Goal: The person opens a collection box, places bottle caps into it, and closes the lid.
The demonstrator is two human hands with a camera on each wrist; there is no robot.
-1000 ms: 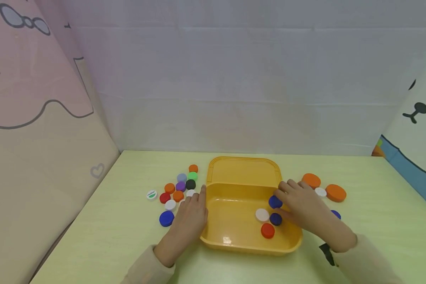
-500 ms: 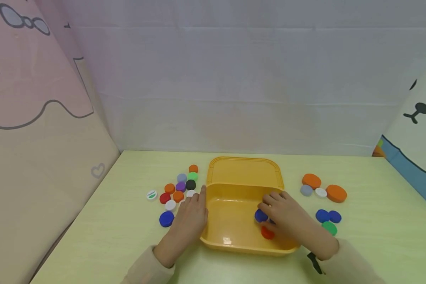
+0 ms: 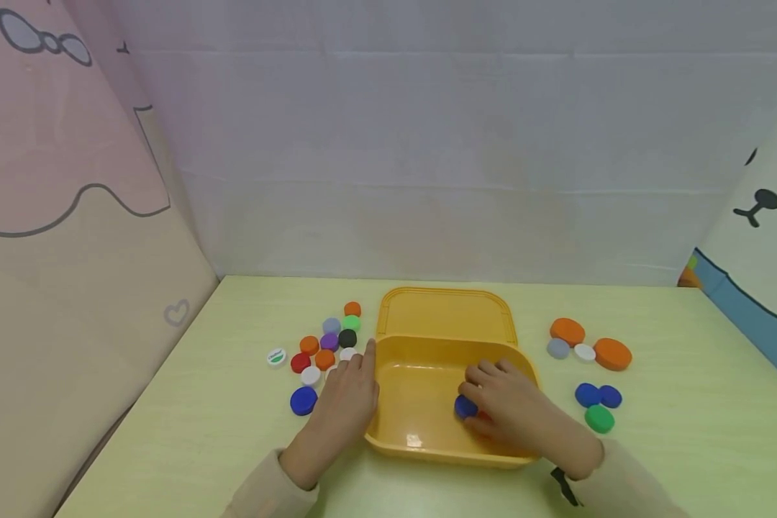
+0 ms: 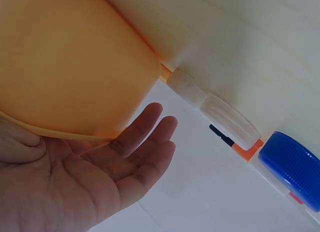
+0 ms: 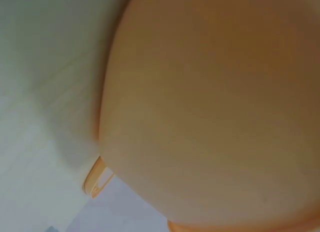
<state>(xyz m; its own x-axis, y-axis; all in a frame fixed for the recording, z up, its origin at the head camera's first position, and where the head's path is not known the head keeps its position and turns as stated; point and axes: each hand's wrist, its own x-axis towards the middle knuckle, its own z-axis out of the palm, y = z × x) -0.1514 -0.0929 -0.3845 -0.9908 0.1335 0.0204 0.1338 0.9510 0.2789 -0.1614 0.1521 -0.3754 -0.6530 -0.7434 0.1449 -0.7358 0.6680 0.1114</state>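
A yellow plastic box (image 3: 414, 403) stands on the table, its lid panel (image 3: 445, 314) lying behind it. My left hand (image 3: 346, 403) rests along the box's left rim, index finger straight; in the left wrist view its other fingers (image 4: 142, 129) extend loosely beside the outer wall. Inside the box, my right hand (image 3: 508, 403) holds a blue bottle cap (image 3: 465, 406) between fingers and thumb. Part of a red cap (image 3: 484, 416) shows under this hand, which hides the other caps there. The right wrist view shows mostly the box's outer wall (image 5: 200, 106).
Left of the box lie several bottle caps, among them a large blue cap (image 3: 303, 401), a black cap (image 3: 347, 338) and a purple cap (image 3: 329, 342). On the right are orange caps (image 3: 613, 354), small blue caps (image 3: 587, 394) and a green cap (image 3: 599, 418).
My right hand has moved left and toward me inside the box, and the blue cap at its fingers has moved along. The white cap has become hidden. My left hand stays on the rim.
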